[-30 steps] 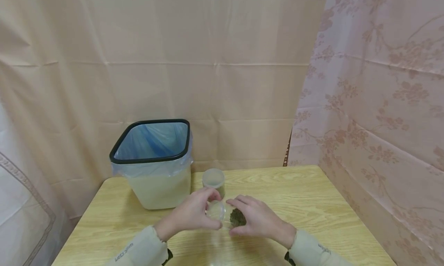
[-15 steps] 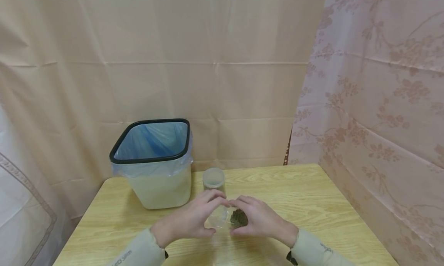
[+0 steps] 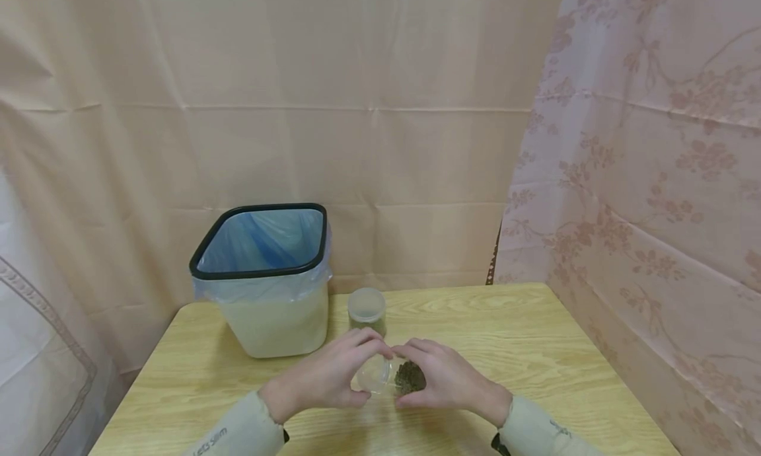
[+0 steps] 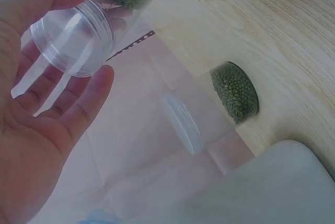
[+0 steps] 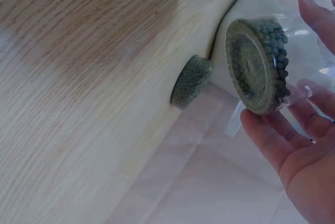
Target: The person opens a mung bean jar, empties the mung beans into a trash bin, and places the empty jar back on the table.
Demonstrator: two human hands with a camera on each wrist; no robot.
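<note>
A clear plastic jar [image 3: 409, 377] with small green beans, like mung beans, is held tilted above the table between both hands. Its lid end points left; the beans lie against its base [image 5: 250, 67]. My right hand [image 3: 447, 379] grips the jar's body, thumb on one side and fingers on the other. Around the clear screw lid [image 4: 78, 38] curve the thumb and fingers of my left hand [image 3: 329, 380]; the lid sits on the jar's mouth. Just beyond stands a second lidded jar [image 3: 366, 310], upright, with similar beans in its lower part.
A pale bin [image 3: 276, 317] with a black rim and blue liner stands on the table's left side. The wood-grain table [image 3: 505, 337] extends to the right of the hands. Beige and floral curtains [image 3: 416, 178] hang behind and beside it.
My left hand has shifted its hold on the lid, and its forefinger has come over towards the right hand's fingertips. The right hand and the jar have barely moved.
</note>
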